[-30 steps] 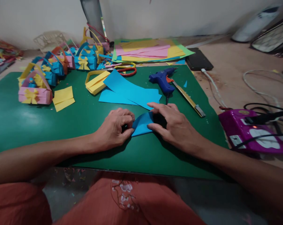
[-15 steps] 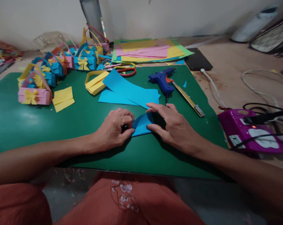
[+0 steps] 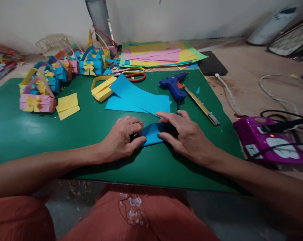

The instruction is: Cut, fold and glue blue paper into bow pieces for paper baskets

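Note:
A folded piece of blue paper lies on the green board between my hands. My left hand is closed on its left end, thumb along the near edge. At the right end my right hand holds the paper with thumb in front and fingers behind, index finger raised a little. The sheet's ends are partly hidden by my fingers. Just beyond my hands lie blue paper strips, overlapping. A small yellow paper basket rests against their left side.
A blue glue gun and a yellow cutter knife lie to the right. Red-and-yellow-handled scissors sit behind the strips. Several paper baskets stand at the left. Coloured sheets, a phone and a purple power box surround the board.
The blue paper's raised, curved far edge now lies lower and flatter. My left thumb has slid slightly right along the near edge; my right hand has hardly moved.

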### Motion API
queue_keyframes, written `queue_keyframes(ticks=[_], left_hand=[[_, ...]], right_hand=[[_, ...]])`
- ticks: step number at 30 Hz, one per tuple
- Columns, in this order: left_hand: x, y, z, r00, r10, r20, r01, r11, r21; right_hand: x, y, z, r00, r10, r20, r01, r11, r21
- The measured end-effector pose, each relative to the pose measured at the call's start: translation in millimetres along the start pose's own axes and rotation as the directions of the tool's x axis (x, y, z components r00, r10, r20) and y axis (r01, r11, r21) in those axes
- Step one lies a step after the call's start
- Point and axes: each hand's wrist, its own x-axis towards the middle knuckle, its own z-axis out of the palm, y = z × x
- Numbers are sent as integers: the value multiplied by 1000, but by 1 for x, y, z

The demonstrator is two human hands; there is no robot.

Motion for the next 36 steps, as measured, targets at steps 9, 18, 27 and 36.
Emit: queue_keyframes(ticks=[9, 18, 27, 36], left_hand=[[0, 1, -3, 1000, -7, 15, 8, 1000, -30], [-2, 1, -5, 1000, -10, 17, 11, 997, -82], [1, -5, -3, 993, 113, 40, -114, 993, 24], [1, -5, -4, 986, 159, 47, -161, 986, 47]], right_hand=[[-2, 3, 2, 999, -52, -10, 52, 998, -34], [-2, 3, 1, 997, -78, -15, 77, 996, -34], [-1, 7, 3, 982, -189, -10, 188, 980, -71], [0, 6, 3, 979, -204, -10, 202, 977, -71]])
